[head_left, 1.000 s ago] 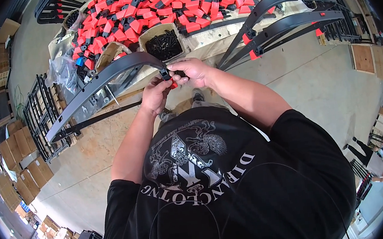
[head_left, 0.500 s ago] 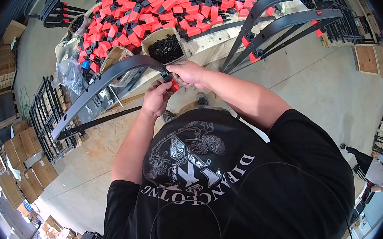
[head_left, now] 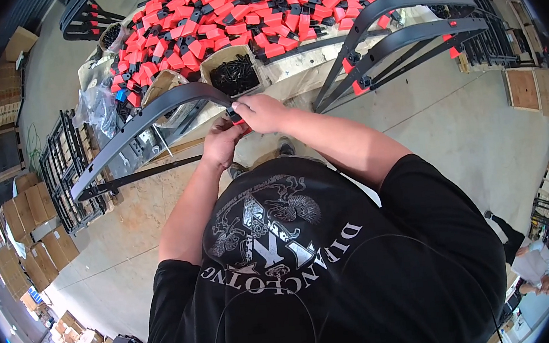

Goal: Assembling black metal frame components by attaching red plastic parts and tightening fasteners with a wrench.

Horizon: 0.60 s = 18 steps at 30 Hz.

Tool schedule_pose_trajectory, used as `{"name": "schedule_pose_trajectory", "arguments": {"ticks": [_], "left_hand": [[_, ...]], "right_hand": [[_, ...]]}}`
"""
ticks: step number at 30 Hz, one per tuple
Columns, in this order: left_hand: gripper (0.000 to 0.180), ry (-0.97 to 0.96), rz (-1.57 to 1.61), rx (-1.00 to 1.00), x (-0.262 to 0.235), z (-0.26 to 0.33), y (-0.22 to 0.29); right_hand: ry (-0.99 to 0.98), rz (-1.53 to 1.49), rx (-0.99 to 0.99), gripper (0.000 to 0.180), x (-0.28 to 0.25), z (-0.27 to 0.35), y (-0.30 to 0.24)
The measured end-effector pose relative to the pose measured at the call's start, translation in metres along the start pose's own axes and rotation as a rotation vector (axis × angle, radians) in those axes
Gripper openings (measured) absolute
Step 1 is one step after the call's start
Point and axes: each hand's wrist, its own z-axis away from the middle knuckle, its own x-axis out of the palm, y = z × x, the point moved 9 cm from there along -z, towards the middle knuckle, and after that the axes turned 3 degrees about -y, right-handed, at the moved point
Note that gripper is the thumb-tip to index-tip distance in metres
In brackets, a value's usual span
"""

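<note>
Curved bar [head_left: 178, 95], dark grey, pierced side, black-and-red end piece [head_left: 235, 117]

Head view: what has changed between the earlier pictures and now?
The right hand has shifted left, nearer the left hand, at the black frame. The co-worker appears lower in the picture. Whether anything was let go is unclear. The left hand stays at the red piece; the pile lies as before.
</note>
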Motion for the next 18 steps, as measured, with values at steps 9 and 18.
{"name": "schedule_pose_trajectory", "arguments": {"ticks": [9,18], "left_hand": [[0.029,0.250,-0.386,0.065,-0.016,0.029,0.029],[0.031,-0.079,-1.288,0.870,0.111,0.107,0.129]], "right_hand": [[-0.530,-1.224,0.508,0.066,0.043,0.023,0.039],[-0.455,-1.603,0.480,0.081,0.033,0.054,-0.018]]}}
